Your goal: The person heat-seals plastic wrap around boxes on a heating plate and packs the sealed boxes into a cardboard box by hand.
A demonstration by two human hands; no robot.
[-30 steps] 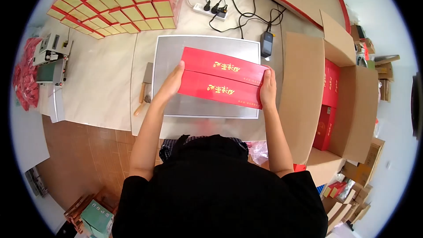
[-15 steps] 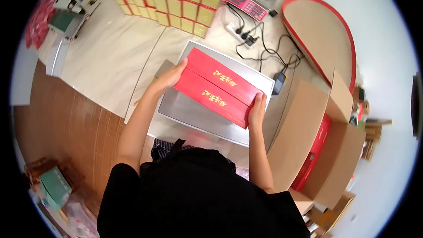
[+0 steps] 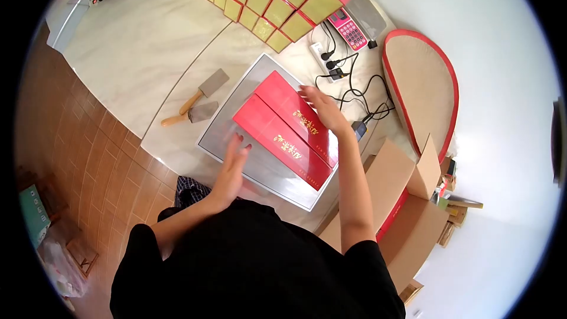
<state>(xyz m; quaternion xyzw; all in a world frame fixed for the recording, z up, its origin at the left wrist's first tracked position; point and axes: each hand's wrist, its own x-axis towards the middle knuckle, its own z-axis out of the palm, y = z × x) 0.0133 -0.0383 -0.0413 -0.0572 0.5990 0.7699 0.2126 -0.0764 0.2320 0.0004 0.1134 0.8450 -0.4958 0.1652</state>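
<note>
Two long red boxes with gold lettering lie side by side on a silver metal tray (image 3: pixel 227 136) with a pale rim. The far red box (image 3: pixel 289 106) has my right hand (image 3: pixel 323 109) along its outer long edge, fingers apart. My left hand (image 3: pixel 232 168) is beside the near red box (image 3: pixel 266 133), slightly blurred, with its fingers spread and a small gap to the box. Neither hand grips anything.
Left of the tray are two wooden-handled scrapers (image 3: pixel 201 91). Stacked red-and-yellow boxes (image 3: pixel 260 0) stand behind, beside a pink keypad scale (image 3: pixel 351 32) and a power strip (image 3: pixel 322 56) with tangled cables. An open cardboard carton (image 3: pixel 378 183) and red-rimmed board (image 3: pixel 422 82) are at right.
Both hands have let go of the boxes' ends. My left hand moved to the near long side, my right to the far long side. The view has turned, showing the scrapers.
</note>
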